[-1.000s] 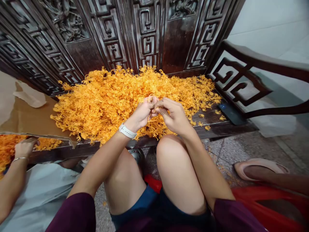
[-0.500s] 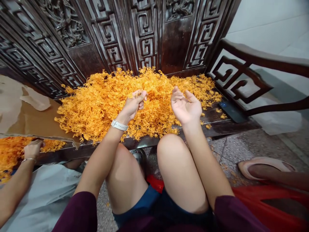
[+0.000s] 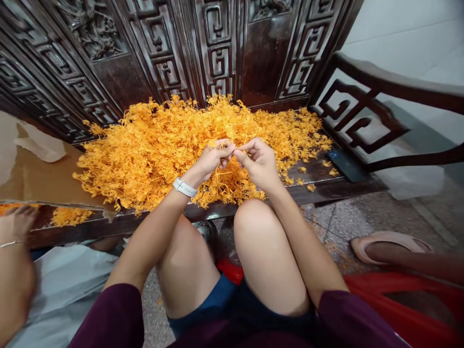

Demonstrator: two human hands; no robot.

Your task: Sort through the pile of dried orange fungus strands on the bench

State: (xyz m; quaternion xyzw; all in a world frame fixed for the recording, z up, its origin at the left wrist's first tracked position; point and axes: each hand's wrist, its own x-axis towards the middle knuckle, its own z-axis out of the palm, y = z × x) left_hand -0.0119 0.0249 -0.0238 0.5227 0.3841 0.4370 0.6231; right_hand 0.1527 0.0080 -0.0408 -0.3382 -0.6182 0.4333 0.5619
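- Both hands have come back together since half a second ago, when they were spread apart with the right palm open; now their fingertips meet over the front of the heap.
- Left hand, with a white watch on its wrist, pinches a thin orange strand between thumb and fingers.
- Right hand is closed in a pinch on the same strand, its fingertips touching those of the left.
- That strand hangs just above the orange pile, which covers the dark wooden counter up to the carved panel behind it.
- A dark phone lies on the counter near the right edge of the pile, beside the armrest.
- At the left edge, another person's hand, wearing a thin bangle, has shifted down and left, and rests by a smaller orange heap.
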